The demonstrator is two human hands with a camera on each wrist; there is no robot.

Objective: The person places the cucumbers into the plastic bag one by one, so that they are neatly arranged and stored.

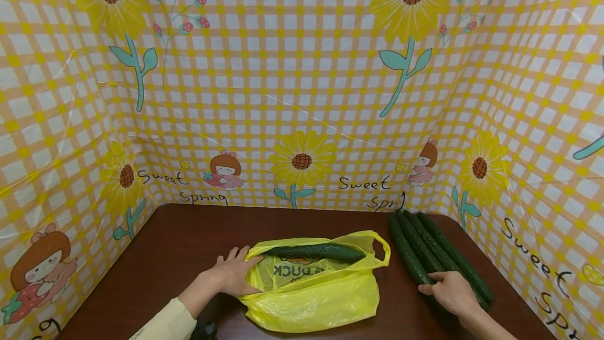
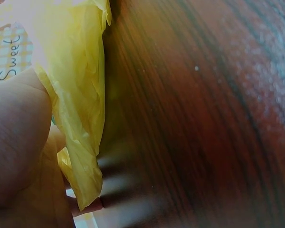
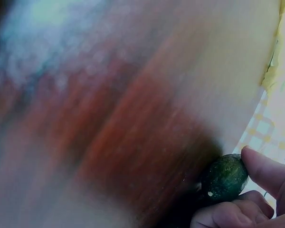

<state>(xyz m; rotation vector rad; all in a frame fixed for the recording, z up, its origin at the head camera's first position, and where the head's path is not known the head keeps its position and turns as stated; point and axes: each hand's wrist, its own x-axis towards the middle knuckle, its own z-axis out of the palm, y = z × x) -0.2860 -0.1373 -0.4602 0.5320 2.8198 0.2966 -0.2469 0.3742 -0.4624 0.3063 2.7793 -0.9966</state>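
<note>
A yellow plastic bag (image 1: 313,303) lies on its side with its mouth spread, and a dark green cucumber (image 1: 316,251) rests inside along the upper edge. My left hand (image 1: 232,275) is at the bag's left end, fingers spread, touching the plastic at the mouth. In the left wrist view, bag folds (image 2: 80,95) hang beside the palm and partly hide the fingers. On the right, several long cucumbers (image 1: 431,237) lie side by side. My right hand (image 1: 450,293) grips the leftmost one near its close end. The right wrist view shows that cucumber's rounded tip (image 3: 224,178) between thumb and curled fingers.
Everything sits on a dark brown wooden table (image 1: 198,230). A checked sunflower cloth (image 1: 302,104) walls it off at the back and both sides. A small black object (image 1: 204,329) shows by the left sleeve at the front edge. The bag's handle loop (image 1: 383,251) points toward the cucumbers.
</note>
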